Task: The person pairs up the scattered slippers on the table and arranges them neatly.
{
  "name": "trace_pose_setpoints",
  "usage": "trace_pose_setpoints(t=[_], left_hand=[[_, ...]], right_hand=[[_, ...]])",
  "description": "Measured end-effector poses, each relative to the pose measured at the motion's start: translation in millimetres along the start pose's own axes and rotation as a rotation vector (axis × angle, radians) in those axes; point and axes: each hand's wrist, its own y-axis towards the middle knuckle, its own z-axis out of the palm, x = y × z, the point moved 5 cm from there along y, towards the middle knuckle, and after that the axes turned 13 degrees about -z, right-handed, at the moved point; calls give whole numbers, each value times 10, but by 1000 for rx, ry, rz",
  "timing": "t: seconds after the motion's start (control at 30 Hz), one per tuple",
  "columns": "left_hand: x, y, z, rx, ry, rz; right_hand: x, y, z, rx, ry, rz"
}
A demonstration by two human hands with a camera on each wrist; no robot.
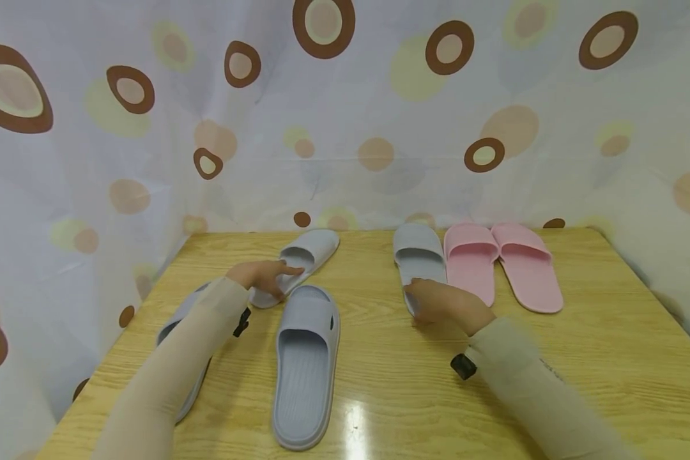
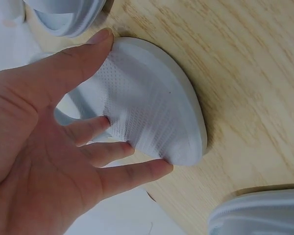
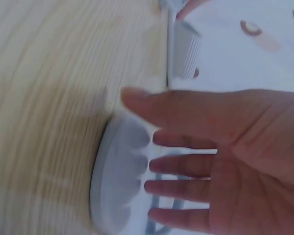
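My left hand (image 1: 260, 276) is over the heel half of a pale grey-white slipper (image 1: 320, 243) at the back left. In the left wrist view, fingertips touch its textured insole (image 2: 147, 110), and the thumb lies at the rim with the fingers spread. A matching slipper (image 1: 418, 237) points away from me at the back, right of the middle. My right hand (image 1: 445, 303) is at its heel. The right wrist view shows straight, separate fingers by the blurred heel (image 3: 112, 176), with the thumb apart; whether they touch it I cannot tell.
Two pink slippers (image 1: 528, 271) lie right of the right-hand white slipper. A grey slipper (image 1: 303, 383) lies front and centre; another grey slipper (image 1: 186, 310) is partly behind my left sleeve. All are on a wooden table (image 1: 402, 396) before a patterned curtain (image 1: 345, 115).
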Motion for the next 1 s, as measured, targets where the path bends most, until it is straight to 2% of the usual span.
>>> trace_pose_setpoints(t=[0.13, 0.27, 0.4, 0.6, 1.0], left_hand=[[13, 2, -2, 0, 14, -1], [26, 8, -8, 8, 16, 3], [30, 9, -17, 13, 20, 5], [44, 21, -20, 20, 33, 2], [9, 76, -36, 26, 51, 26]], right_hand=[[288, 224, 74, -25, 70, -117], [578, 436, 188, -13, 144, -194], [780, 583, 308, 0, 113, -263], [916, 656, 425, -23, 15, -276], [1135, 672, 485, -90, -163, -272]])
